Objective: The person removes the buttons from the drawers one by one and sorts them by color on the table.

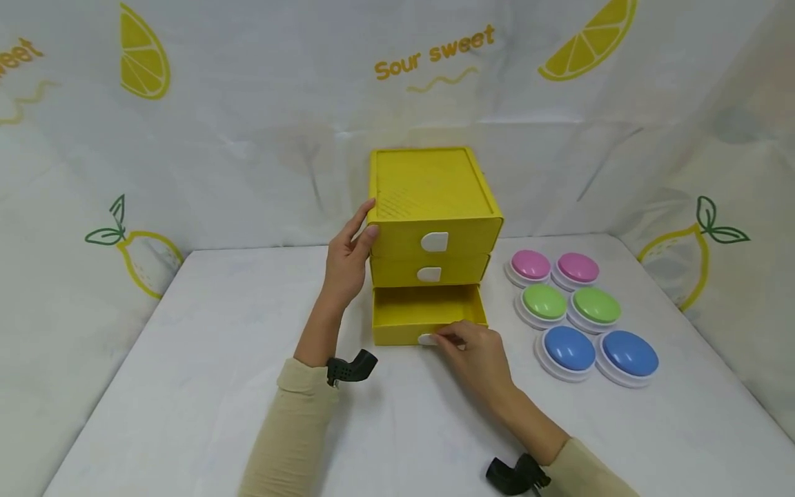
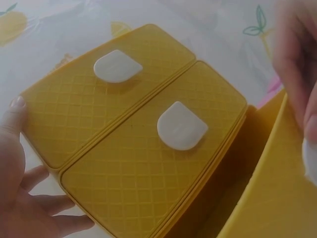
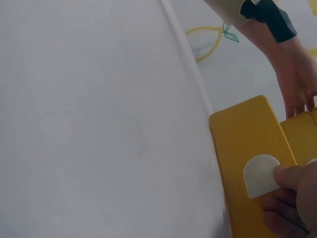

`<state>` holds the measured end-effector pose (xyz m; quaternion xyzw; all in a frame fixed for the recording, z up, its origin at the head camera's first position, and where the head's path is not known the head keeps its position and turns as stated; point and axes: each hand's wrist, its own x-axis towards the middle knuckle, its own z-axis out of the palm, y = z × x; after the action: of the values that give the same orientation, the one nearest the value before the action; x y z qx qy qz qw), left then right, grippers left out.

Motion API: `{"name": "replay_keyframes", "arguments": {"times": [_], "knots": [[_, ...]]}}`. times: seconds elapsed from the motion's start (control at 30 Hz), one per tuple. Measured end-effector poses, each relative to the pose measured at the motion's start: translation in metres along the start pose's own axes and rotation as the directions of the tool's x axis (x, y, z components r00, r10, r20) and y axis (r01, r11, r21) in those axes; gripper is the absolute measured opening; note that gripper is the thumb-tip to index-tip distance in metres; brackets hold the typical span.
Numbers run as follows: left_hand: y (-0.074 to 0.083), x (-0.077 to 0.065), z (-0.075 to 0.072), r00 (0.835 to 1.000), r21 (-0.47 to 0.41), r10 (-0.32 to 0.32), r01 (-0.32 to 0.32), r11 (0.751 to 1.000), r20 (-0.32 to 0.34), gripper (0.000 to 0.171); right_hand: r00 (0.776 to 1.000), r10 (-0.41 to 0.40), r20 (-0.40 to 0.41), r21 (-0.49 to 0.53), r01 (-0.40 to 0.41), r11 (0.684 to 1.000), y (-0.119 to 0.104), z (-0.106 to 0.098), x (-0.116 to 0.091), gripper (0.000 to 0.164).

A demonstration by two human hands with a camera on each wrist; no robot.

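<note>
A yellow drawer cabinet (image 1: 431, 183) with three drawers stands on the table. Its bottom drawer (image 1: 397, 336) is pulled partway out, and I see nothing in the visible part. The upper drawers, each with a white tab, are closed. My left hand (image 1: 348, 269) rests along the cabinet's left side, fingers extended on the side wall and thumb at the front edge. With thumb and fingers, my right hand (image 1: 478, 355) pinches the white drawer handle (image 3: 260, 176) of the bottom drawer. Part of that handle is covered by the fingers.
Right of the cabinet sit round push lights in pairs: pink (image 1: 531, 264), green (image 1: 544, 301) and blue (image 1: 569, 348), all on white bases. A white cloth (image 1: 248, 304) covers the table. A lemon-print sheet (image 1: 261, 138) hangs behind the cabinet.
</note>
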<state>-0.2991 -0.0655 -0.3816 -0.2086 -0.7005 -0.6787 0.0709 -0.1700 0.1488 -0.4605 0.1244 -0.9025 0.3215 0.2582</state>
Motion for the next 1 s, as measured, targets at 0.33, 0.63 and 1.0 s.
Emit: {"name": "replay_keyframes", "arguments": {"times": [0.33,0.63,1.0], "knots": [[0.000,-0.002,-0.001,1.000,-0.012,-0.005,0.005,1.000,0.002,0.047,0.998,0.066,-0.019,0.055,-0.065,0.996,0.012,0.015,0.017,0.009],[-0.001,-0.003,0.002,1.000,-0.015,0.013,-0.013,1.000,0.000,0.048,0.990,0.123,-0.063,0.135,-0.114,0.984,0.023,0.025,0.030,0.008],[0.000,-0.007,0.004,1.000,-0.017,0.015,-0.015,1.000,-0.016,0.048,0.980,0.193,-0.051,0.211,-0.179,0.961,0.032,0.032,0.042,0.007]]}}
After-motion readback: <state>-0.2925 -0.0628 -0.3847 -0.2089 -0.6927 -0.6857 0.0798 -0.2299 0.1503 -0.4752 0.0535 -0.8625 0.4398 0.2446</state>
